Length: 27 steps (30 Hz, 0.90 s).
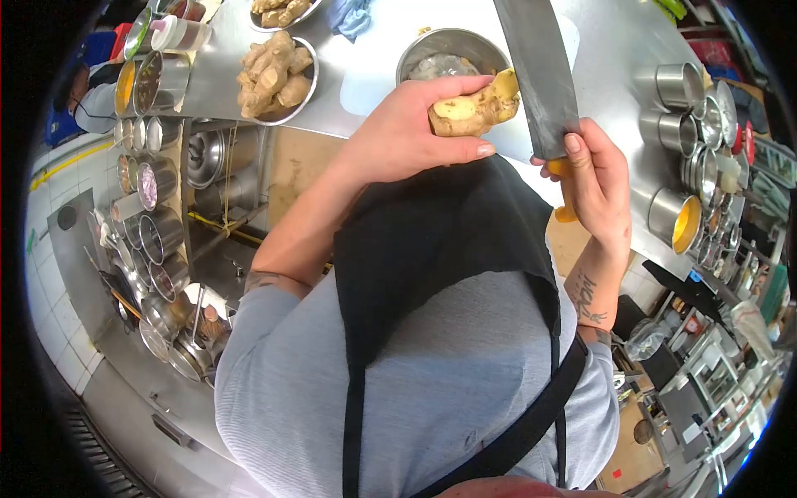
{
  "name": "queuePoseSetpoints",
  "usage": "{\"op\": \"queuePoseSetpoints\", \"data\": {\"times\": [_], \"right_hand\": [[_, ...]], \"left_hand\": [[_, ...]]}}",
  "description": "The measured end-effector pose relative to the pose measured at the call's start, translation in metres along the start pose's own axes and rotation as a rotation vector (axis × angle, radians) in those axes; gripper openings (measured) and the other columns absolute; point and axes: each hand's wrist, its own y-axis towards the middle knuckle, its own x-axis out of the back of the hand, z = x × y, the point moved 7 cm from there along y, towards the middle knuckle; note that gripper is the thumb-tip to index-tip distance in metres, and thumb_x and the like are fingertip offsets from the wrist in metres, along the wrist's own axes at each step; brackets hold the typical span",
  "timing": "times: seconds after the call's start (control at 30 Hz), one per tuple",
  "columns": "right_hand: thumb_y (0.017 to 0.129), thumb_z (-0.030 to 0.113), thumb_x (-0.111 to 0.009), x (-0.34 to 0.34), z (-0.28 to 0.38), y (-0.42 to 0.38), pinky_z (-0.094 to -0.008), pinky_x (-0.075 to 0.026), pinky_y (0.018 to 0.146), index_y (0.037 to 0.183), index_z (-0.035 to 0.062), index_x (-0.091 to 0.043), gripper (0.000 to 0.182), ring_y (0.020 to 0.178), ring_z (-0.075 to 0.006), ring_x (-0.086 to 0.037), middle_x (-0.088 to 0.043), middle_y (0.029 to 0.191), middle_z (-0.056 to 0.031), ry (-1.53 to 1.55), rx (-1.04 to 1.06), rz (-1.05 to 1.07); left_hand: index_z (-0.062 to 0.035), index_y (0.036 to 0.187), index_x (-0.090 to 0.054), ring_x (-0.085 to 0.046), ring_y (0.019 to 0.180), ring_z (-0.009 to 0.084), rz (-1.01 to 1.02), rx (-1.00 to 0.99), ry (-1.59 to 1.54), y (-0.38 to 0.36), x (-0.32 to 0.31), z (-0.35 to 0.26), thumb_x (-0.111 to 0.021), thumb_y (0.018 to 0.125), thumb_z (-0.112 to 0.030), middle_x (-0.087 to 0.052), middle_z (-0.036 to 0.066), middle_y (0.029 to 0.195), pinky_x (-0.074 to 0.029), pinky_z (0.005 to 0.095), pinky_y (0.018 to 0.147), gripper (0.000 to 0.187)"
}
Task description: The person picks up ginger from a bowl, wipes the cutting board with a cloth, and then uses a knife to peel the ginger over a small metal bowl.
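Note:
My left hand (397, 126) is wrapped round a piece of ginger root (475, 114), thumb along the near side and fingers over the far side. Pale yellow peeled patches show on the ginger among the brown skin. In my right hand (603, 184) is a large knife (541, 79) with a broad grey blade and a yellow handle, its blade pointing away from me. The blade stands just to the right of the ginger's end. Behind the ginger, a steel bowl (415, 51) holds something wet and pale, partly hidden by my left hand.
Unpeeled ginger fills a metal bowl (312, 81) at the left of the steel table (613, 41), with another ginger bowl (309, 12) behind it. A blue cloth (349, 18) lies nearby. Steel pots (666, 217) line the right side; shelves of pans (162, 232) stand at left.

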Motion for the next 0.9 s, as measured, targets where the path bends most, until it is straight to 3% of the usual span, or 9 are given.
{"op": "queuePoseSetpoints", "data": {"times": [0.07, 0.17, 0.37, 0.47, 0.57, 0.73, 0.77, 0.9], "right_hand": [[0.111, 0.028, -0.045, 0.0, 0.006, -0.002, -0.0235, -0.047, 0.065, 0.113, -0.0005, -0.059, 0.032, 0.074, -0.0093, -0.06, -0.07, 0.089, -0.0072, -0.057, -0.063, 0.018], [0.111, 0.028, -0.045, 0.004, 0.01, -0.004, -0.0223, -0.046, 0.064, 0.116, 0.0007, -0.06, 0.031, 0.074, -0.0085, -0.061, -0.069, 0.089, -0.0051, -0.16, -0.089, -0.007], [0.108, 0.014, -0.049, -0.007, 0.026, -0.001, -0.0226, -0.045, 0.058, 0.145, 0.0088, -0.056, 0.038, 0.066, -0.0069, -0.058, -0.068, 0.088, -0.0039, -0.234, -0.001, -0.101], [0.101, 0.0, -0.055, -0.006, 0.026, 0.003, -0.0279, -0.051, 0.068, 0.147, 0.0171, -0.056, 0.049, 0.066, -0.0136, -0.061, -0.069, 0.083, -0.014, -0.33, 0.024, -0.153], [0.099, -0.003, -0.056, -0.009, 0.03, 0.005, -0.0276, -0.051, 0.068, 0.142, 0.017, -0.061, 0.048, 0.065, -0.0166, -0.061, -0.069, 0.085, -0.0169, -0.326, 0.144, -0.173], [0.096, -0.002, -0.06, -0.002, 0.024, 0.004, -0.0278, -0.051, 0.066, 0.137, 0.0139, -0.065, 0.044, 0.064, -0.0194, -0.062, -0.069, 0.083, -0.0161, -0.376, 0.235, -0.166], [0.096, 0.0, -0.063, -0.002, 0.023, 0.003, -0.0281, -0.051, 0.065, 0.136, 0.0137, -0.066, 0.043, 0.064, -0.0191, -0.062, -0.069, 0.082, -0.0154, -0.377, 0.273, -0.169], [0.089, 0.012, -0.076, -0.008, 0.024, 0.005, -0.0306, -0.05, 0.061, 0.134, 0.0146, -0.068, 0.046, 0.061, -0.0187, -0.061, -0.067, 0.076, -0.0114, -0.404, 0.261, -0.182]], "left_hand": [[0.0014, 0.141, -0.056, -0.064, 0.109, 0.0101, -0.035, 0.005, 0.104, -0.001, 0.003, -0.006, -0.086, 0.081, -0.012, -0.068, 0.008, 0.125, -0.05, 0.0252, 0.095, 0.069], [0.0026, 0.138, -0.059, -0.064, 0.109, 0.01, -0.079, 0.053, 0.131, -0.002, 0.009, -0.007, -0.088, 0.079, -0.013, -0.069, 0.008, 0.123, -0.049, 0.0257, 0.097, 0.067], [0.0024, 0.139, -0.056, -0.063, 0.113, 0.0128, -0.096, 0.011, -0.015, 0.0, 0.01, -0.006, -0.088, 0.079, -0.011, -0.068, 0.009, 0.126, -0.05, 0.0281, 0.1, 0.069], [0.0007, 0.146, -0.047, -0.061, 0.118, 0.015, -0.053, 0.012, -0.111, 0.001, 0.005, 0.004, -0.085, 0.082, -0.009, -0.063, 0.01, 0.132, -0.05, 0.0306, 0.102, 0.076], [-0.0014, 0.155, -0.03, -0.06, 0.122, 0.0209, 0.045, 0.062, -0.266, -0.002, 0.002, 0.013, -0.081, 0.085, -0.007, -0.053, 0.013, 0.141, -0.051, 0.0357, 0.105, 0.088], [-0.0053, 0.162, -0.006, -0.06, 0.124, 0.0304, 0.242, 0.245, -0.641, -0.021, -0.024, 0.021, -0.078, 0.086, -0.007, -0.041, 0.016, 0.149, -0.051, 0.0435, 0.108, 0.105], [-0.0055, 0.163, -0.004, -0.063, 0.118, 0.0278, 0.236, 0.29, -0.671, -0.023, -0.026, 0.023, -0.08, 0.084, -0.008, -0.048, 0.016, 0.142, -0.054, 0.0404, 0.103, 0.11], [-0.0012, 0.16, -0.018, -0.063, 0.106, 0.0205, 0.249, 0.3, -0.502, -0.02, -0.031, 0.018, -0.085, 0.079, -0.011, -0.057, 0.013, 0.131, -0.054, 0.0331, 0.093, 0.105]]}}
